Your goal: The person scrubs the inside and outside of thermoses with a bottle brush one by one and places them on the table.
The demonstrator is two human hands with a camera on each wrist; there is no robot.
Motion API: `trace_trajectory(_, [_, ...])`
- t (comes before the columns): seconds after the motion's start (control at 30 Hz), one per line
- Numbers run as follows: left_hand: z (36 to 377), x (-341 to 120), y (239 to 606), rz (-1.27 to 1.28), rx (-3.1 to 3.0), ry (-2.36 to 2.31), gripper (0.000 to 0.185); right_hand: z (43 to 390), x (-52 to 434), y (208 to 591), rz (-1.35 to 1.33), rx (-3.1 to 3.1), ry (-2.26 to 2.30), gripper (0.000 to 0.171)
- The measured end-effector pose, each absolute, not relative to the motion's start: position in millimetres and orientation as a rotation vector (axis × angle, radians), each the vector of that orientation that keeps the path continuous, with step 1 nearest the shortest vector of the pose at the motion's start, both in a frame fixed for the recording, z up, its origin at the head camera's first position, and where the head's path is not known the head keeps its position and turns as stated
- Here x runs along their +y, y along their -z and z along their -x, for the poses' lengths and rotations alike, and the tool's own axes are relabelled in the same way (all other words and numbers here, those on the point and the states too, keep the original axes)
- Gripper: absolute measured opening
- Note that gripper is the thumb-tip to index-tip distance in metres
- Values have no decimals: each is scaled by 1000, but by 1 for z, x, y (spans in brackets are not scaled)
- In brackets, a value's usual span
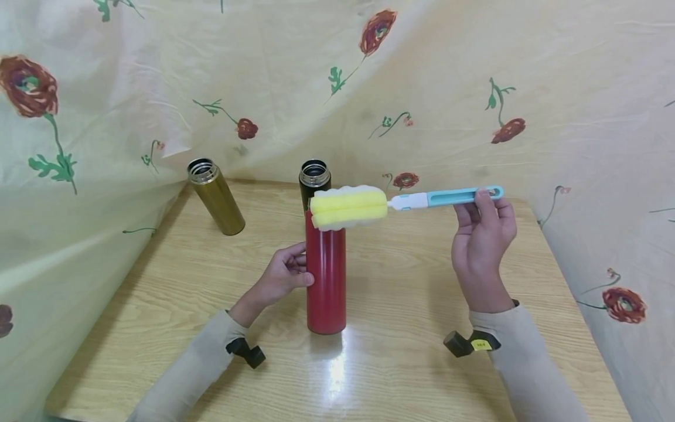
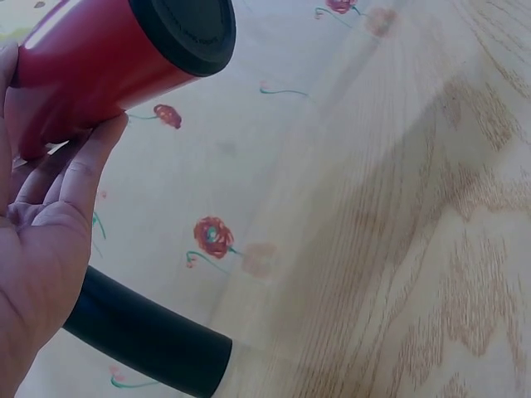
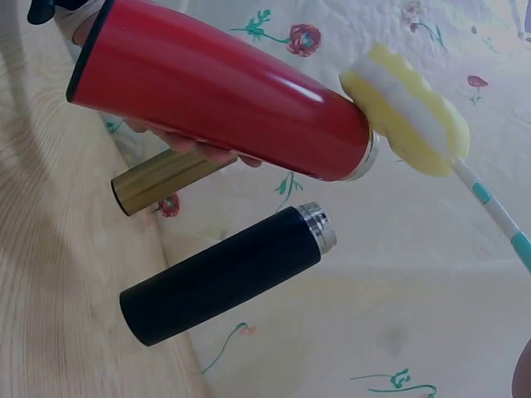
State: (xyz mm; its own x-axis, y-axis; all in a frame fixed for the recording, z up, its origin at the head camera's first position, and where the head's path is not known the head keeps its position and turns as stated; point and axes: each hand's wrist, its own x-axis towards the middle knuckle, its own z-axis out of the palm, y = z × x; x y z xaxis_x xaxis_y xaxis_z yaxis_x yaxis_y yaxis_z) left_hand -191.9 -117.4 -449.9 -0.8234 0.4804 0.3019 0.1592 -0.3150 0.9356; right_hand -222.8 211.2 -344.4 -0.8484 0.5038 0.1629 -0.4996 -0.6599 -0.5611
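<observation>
A person's left hand (image 1: pixel 282 275) curls its fingers around the middle of a tall red metal flask (image 1: pixel 326 275) standing upright near the centre of the pale wooden desk (image 1: pixel 411 346), while the right hand (image 1: pixel 482 234) pinches the far end of a light-blue plastic handle carrying a yellow-and-white sponge bottle brush (image 1: pixel 348 207), held level just above the flask's open mouth. Cleaning looks about to begin: the brush head would need tipping downward and lining up with the opening. A gold flask (image 1: pixel 216 197) and a black flask (image 1: pixel 314 179) stand open behind, apart from each other.
</observation>
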Motion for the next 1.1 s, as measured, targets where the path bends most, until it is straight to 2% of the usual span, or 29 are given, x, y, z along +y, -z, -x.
trace_trajectory(0.23, [191,-118,445,-800,1723,-2252,88,220,210,343,38,-804,-2489,16])
trace_trajectory(0.6, [191,-123,433,-742,1748,-2278,95,206,210,352,37,-847,-2511,16])
trace_trajectory(0.93, [195,-128,432,-809,1662,-2352,71,187,213,362,52,-905,-2549,16])
trace_trajectory(1.1, [199,-129,433,-802,1633,-2386,69,176,215,370,81,-958,-2546,9])
